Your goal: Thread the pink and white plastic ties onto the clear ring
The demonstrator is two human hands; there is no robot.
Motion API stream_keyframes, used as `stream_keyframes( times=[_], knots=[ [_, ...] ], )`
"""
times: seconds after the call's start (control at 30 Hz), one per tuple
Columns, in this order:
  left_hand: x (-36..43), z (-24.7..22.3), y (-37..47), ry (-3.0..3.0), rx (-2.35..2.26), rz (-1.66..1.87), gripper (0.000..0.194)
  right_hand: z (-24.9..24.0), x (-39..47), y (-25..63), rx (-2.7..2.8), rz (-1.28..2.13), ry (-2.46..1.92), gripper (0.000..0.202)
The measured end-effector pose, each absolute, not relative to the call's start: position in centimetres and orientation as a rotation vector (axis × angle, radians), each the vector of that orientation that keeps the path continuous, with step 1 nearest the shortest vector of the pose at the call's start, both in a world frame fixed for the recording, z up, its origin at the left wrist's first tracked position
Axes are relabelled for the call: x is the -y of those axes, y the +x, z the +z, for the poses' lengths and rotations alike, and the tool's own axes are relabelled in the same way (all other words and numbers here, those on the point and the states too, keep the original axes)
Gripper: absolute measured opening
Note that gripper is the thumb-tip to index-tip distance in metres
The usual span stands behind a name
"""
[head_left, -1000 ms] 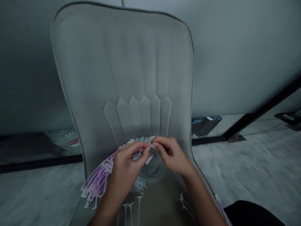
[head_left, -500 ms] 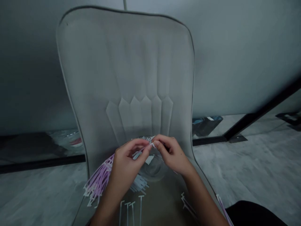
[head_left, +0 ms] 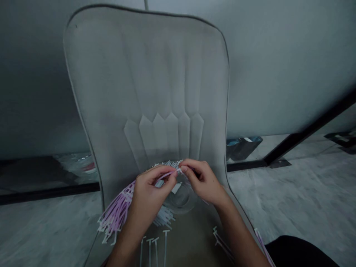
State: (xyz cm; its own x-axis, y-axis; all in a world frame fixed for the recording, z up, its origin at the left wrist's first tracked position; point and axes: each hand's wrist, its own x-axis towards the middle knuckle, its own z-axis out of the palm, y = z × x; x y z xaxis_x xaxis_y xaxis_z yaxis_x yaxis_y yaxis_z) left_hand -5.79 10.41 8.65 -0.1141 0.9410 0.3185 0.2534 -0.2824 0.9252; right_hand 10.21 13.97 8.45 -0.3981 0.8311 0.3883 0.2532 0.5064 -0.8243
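My left hand (head_left: pixel 154 185) pinches a thin purple strip (head_left: pixel 166 174) between thumb and fingers. Close against it, my right hand (head_left: pixel 204 181) is closed on a small white end piece (head_left: pixel 180 170); a thin strip's tail shows below that hand. Just under both hands stands a clear round container (head_left: pixel 179 200) with pale strips around its far rim. Left of my left wrist lies a bundle of purple strips (head_left: pixel 119 211) with white T-shaped ends. A bunch of pale bluish strips (head_left: pixel 164 217) is partly hidden behind my left hand.
All this rests on a grey padded chair (head_left: pixel 186 237) with a tall backrest (head_left: pixel 155 74). Several pale T-ended strips (head_left: pixel 166 244) lie at the seat's front. More strips (head_left: pixel 222 243) lie by my right forearm, and purple ones (head_left: pixel 263 243) at the right edge.
The fingertips of both hands have shifted slightly, and more of the purple strip shows at my left fingers. The white end piece stays between the hands. The view has moved a little.
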Motion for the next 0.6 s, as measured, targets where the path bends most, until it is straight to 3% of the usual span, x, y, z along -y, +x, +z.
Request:
stream_keyframes(
  times=[0.6],
  knots=[
    [-10.36,8.92,-5.94,1.491,-1.361,1.397,0.004,9.21,-13.77,10.53,2.011,0.809,-0.928,0.022]
  ],
)
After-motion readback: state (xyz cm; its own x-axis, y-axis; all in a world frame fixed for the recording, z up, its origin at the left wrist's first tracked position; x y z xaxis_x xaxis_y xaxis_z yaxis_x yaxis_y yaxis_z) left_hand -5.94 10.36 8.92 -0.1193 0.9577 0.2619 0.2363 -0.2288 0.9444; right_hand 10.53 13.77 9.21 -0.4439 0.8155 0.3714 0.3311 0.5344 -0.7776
